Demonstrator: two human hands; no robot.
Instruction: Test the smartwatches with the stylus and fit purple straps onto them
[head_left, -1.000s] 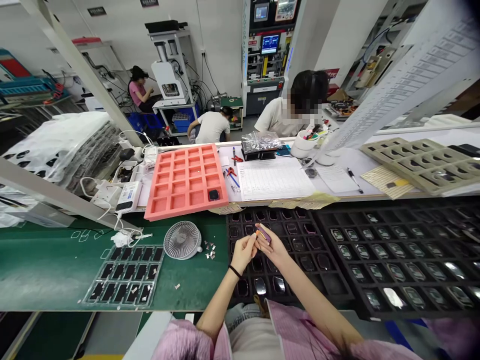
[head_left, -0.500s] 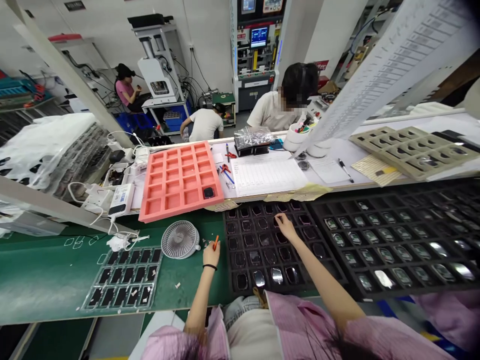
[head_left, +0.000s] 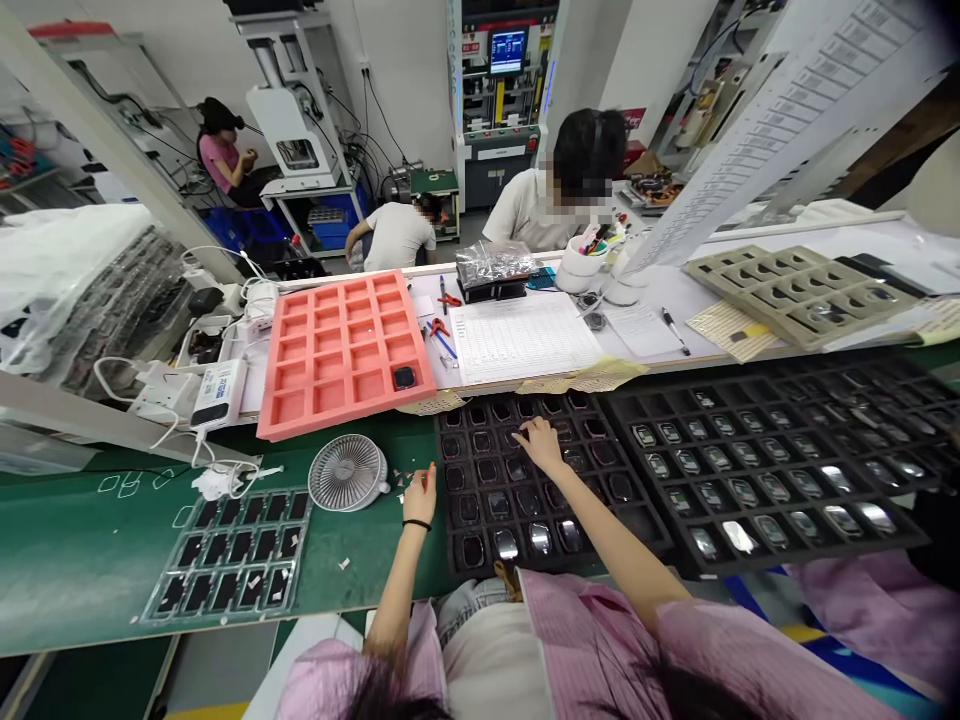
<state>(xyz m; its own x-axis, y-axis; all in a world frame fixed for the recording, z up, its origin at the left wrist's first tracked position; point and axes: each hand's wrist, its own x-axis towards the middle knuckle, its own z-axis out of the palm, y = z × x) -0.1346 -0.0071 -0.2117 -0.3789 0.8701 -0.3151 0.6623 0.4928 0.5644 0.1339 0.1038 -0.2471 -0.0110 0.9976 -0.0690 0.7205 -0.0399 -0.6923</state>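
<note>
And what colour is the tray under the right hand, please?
The tray is black, in head view.

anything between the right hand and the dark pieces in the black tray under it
Nothing visible: the right hand is right over the black tray, close to the dark pieces. The fan stands off to the left.
</note>
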